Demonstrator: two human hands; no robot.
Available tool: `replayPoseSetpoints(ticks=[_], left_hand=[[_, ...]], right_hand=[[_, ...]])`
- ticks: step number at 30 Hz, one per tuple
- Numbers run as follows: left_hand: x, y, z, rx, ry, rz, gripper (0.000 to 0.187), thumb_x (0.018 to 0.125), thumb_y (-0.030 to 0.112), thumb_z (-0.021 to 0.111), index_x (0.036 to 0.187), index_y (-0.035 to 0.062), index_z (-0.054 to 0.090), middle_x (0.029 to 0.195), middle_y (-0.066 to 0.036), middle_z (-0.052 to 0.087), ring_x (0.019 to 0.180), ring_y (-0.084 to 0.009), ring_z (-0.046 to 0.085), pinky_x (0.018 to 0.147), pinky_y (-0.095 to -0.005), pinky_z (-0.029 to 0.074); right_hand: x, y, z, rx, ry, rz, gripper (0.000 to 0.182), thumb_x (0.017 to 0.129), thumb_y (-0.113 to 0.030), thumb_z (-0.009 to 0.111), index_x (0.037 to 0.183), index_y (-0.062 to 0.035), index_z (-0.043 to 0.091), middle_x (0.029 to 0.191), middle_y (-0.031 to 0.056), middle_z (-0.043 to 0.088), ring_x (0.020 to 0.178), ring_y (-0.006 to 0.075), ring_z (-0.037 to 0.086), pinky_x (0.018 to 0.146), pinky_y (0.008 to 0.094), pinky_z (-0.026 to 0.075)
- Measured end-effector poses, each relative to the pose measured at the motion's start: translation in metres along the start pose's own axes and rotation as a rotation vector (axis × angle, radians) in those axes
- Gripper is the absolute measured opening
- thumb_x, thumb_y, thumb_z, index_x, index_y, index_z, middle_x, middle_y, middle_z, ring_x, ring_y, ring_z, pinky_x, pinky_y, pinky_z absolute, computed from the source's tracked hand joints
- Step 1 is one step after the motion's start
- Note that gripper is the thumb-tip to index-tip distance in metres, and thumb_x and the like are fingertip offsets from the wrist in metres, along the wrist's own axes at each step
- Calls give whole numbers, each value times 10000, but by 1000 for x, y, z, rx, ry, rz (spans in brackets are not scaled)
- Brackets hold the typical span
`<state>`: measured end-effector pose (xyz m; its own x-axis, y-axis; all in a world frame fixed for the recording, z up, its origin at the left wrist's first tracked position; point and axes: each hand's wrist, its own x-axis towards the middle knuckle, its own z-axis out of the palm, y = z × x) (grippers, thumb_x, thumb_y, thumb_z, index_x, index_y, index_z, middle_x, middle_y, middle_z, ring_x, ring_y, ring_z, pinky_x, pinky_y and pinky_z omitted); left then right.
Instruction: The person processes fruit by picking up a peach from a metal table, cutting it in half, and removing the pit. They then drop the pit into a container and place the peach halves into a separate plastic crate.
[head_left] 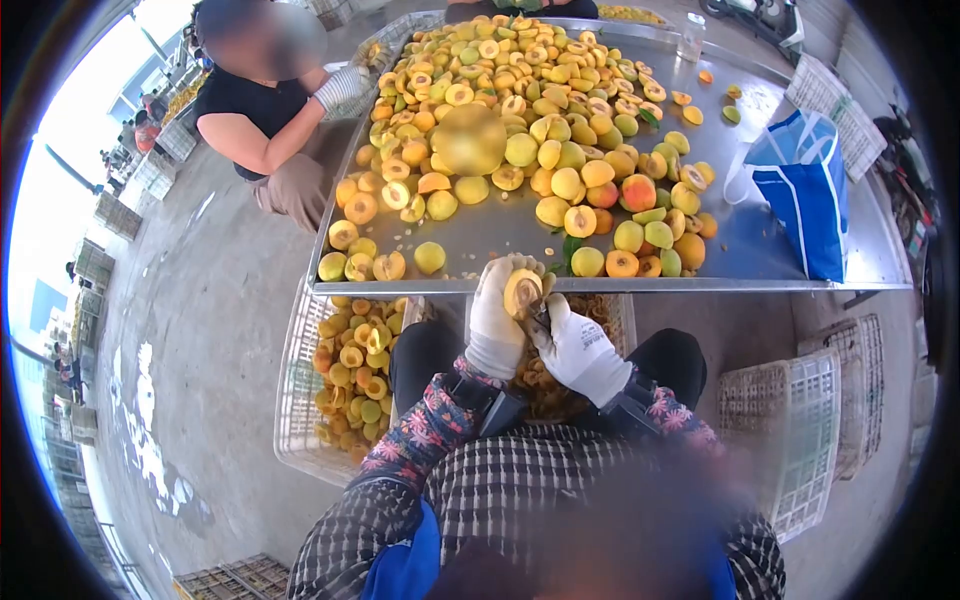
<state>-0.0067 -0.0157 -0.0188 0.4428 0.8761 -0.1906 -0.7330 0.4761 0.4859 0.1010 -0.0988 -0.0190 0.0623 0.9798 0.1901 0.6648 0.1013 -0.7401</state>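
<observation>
Just past the metal table's near edge, my left hand (497,322), in a white glove, holds a halved yellow peach (523,293) with its cut face showing. My right hand (582,347), also gloved, is closed beside it around a small dark tool (541,318), whose shape is mostly hidden by the fingers. The tool's end is close to the fruit; whether they touch I cannot tell. Beyond my hands, whole and halved peaches (521,150) are heaped on the metal table (470,237).
A crate (290,425) of halved fruit stands below at left, another container between my knees. White crates (779,432) stand at right. A blue bag (815,215) and a clear bottle (691,38) rest on the table. A gloved co-worker (255,125) sits at the left side.
</observation>
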Motion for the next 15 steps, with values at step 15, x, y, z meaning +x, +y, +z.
replayPoseSetpoints(ticks=[15], left_hand=[[52,-13,-59,235,-271,-197,356,1011,307,494,992,-15,644,907,-75,668,815,-161,629,738,-270,503]], right_hand=[[-3,76,26,-42,56,-271,385,914,-219,616,1143,69,506,732,279,598,694,445,618,530,468,461]])
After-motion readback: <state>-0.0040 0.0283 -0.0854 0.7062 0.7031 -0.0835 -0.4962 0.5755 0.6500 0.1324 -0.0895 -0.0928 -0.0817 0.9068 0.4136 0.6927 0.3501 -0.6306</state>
